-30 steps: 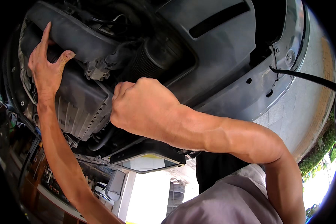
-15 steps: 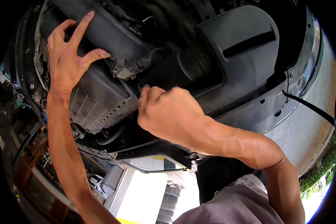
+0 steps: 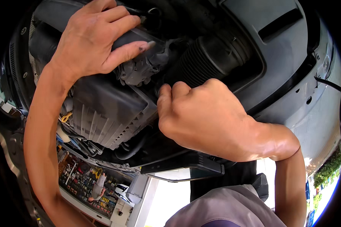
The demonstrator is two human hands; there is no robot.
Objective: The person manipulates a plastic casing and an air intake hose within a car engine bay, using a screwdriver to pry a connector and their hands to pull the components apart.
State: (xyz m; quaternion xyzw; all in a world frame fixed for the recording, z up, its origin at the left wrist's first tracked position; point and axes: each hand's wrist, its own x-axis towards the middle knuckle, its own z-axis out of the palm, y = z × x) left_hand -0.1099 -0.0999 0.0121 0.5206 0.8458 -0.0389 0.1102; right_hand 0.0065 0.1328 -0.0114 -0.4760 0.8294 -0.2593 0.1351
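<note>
My left hand [image 3: 98, 38] reaches over a black plastic engine part at the upper left, thumb stretched out and fingers apart and bent, with nothing seen in its grasp. Its fingertips partly drop out of view at the top. Below it lies a ribbed black air filter box [image 3: 106, 109]. A dark plastic fitting [image 3: 136, 72] sits between the box and a corrugated air hose [image 3: 201, 62]. My right hand [image 3: 204, 117] is closed, knuckles up, at the box's right edge just below the hose. Whatever its fingers grip is hidden beneath it.
A grey-black cover with a slot [image 3: 267, 49] fills the upper right, beside the metal front panel [image 3: 308, 89]. A yellow loop handle [image 3: 66, 117] stands left of the box. Below is a black-framed panel [image 3: 182, 166]. Another person [image 3: 98, 187] is far off near stocked shelves.
My left hand has moved right and comes nearer the dark fitting, its fingers more bent. My right hand stays closed at the same spot by the box. The view has shifted closer.
</note>
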